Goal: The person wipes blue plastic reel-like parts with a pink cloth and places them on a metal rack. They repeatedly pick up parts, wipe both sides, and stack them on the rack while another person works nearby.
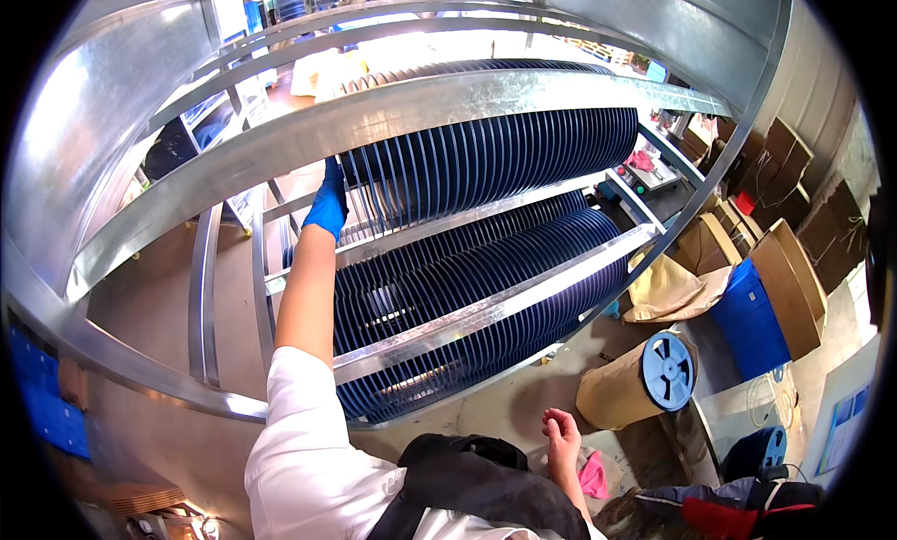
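My left hand point(327, 204), in a blue glove, reaches up into a metal frame point(402, 115). It is at the left end of the upper row of dark, evenly spaced discs point(486, 162). The fingers point upward beside the end disc, and the front beam hides their tips, so their grip cannot be made out. Below hang more rows of dark discs point(476, 260) behind a lower metal bar point(495, 306). My right hand point(562, 437) is bare and low in front of my body, with its fingers loosely curled and nothing visible in them.
A tan drum-shaped roll with a blue spoked end point(667, 371) stands at the right. Behind it are opened cardboard boxes point(790, 278) and a blue bin point(750, 320). A control box with buttons point(649, 171) sits beyond the frame. Pink cloth point(593, 475) lies near my right hand.
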A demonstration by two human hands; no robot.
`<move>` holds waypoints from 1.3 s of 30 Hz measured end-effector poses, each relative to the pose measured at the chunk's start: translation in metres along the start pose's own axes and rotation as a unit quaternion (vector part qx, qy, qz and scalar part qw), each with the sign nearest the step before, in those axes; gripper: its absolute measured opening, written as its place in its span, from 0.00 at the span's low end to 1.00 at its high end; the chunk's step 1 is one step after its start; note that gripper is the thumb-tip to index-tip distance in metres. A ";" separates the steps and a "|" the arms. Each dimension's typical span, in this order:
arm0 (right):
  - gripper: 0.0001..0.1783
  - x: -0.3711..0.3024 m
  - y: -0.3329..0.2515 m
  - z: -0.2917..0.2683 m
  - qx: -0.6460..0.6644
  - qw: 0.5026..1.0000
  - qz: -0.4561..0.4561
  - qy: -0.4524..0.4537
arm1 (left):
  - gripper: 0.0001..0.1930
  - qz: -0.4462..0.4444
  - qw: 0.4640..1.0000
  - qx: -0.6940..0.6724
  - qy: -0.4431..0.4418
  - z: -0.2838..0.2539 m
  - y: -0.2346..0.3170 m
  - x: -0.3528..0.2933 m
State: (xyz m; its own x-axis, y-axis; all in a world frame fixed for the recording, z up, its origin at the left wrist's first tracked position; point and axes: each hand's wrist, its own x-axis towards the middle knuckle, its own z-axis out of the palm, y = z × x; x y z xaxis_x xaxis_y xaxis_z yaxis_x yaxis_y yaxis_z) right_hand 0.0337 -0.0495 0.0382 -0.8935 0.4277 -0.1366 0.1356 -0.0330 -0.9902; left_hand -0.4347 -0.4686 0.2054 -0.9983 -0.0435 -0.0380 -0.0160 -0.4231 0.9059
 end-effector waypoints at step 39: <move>0.09 0.033 -0.033 0.000 -0.121 0.987 -0.080 -0.070 | 0.16 0.383 0.907 0.071 0.158 0.018 0.075 -0.073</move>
State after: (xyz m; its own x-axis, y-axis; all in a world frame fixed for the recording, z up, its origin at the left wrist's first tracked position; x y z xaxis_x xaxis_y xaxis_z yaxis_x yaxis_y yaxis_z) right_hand -0.0001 -0.0341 0.0660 -0.9599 0.2804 0.0019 0.0707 0.2487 -0.9660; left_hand -0.3644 -0.4808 0.2835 -0.6541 -0.5430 0.5267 0.6460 -0.0387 0.7624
